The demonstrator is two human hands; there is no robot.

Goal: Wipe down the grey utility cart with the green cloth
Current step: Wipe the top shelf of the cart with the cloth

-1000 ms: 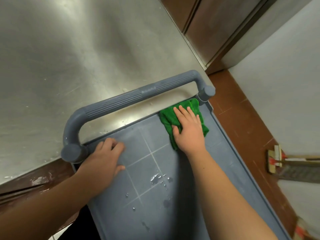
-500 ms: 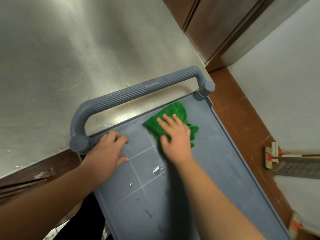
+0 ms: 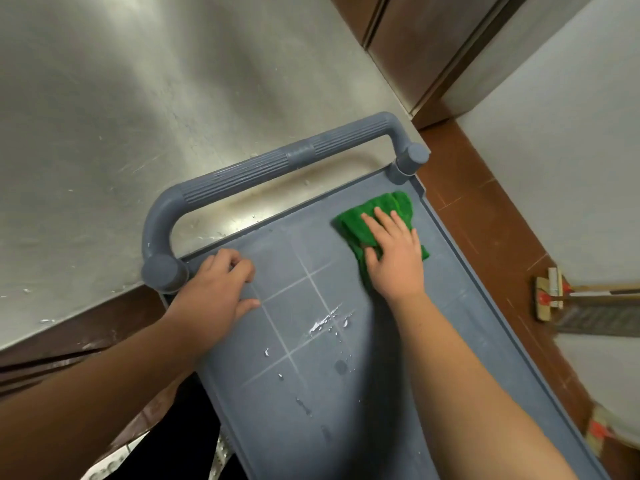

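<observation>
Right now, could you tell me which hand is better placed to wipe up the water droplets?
Right hand: it already presses the green cloth; the droplets lie just behind it.

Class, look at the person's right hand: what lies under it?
Under the right hand lies the green cloth, pressed flat on the grey cart's top tray. The tray surface beneath the cloth is covered, so its state is unseen.

cart point(image 3: 346, 410): grey, pale grid lines
handle point(image 3: 277, 164): grey, ribbed
cloth point(image 3: 377, 213): bright green
counter point(image 3: 138, 98): brushed silver
floor point(image 3: 485, 216): reddish-brown
</observation>
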